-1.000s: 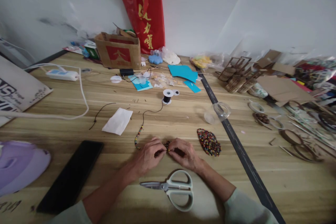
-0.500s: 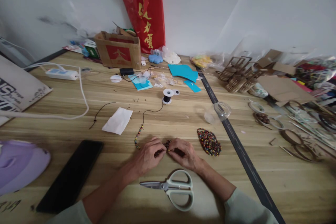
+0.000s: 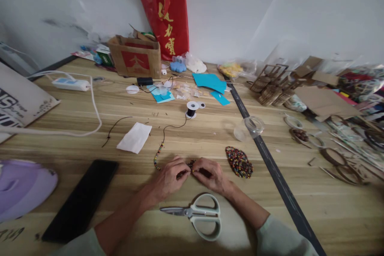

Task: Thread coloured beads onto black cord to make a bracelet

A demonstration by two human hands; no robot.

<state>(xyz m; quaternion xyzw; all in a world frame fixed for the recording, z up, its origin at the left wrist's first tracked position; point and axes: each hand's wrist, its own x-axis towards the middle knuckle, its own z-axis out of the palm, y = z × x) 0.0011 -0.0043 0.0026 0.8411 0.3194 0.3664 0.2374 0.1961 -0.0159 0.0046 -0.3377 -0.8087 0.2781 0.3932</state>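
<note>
A thin black cord (image 3: 175,127) is led from a white plastic spool wound in black (image 3: 191,107) into a curved row of small multicoloured round beads (image 3: 157,157), hidden at its end by the left hand (image 3: 171,176). The left thumb and forefinger are pinched together, the cord's end apparently gripped (too small to be told surely); by the similarly pinched right hand (image 3: 209,175), a tiny yellow bead seems to be held. If either pinch were loosened, the bead could be dropped; threaded ones might be shed from a slack end, and the spool toppled by a tug. The small dark pile of mixed beads (image 3: 191,163) could be scattered by a knuckle. Between the forearms, movement is limited by grey-green-handled steel scissors (image 3: 189,212); rightward, by a heaped multicoloured bead strand (image 3: 239,163). More room is left towards the spool. The table's near edge cannot be seen.
</note>
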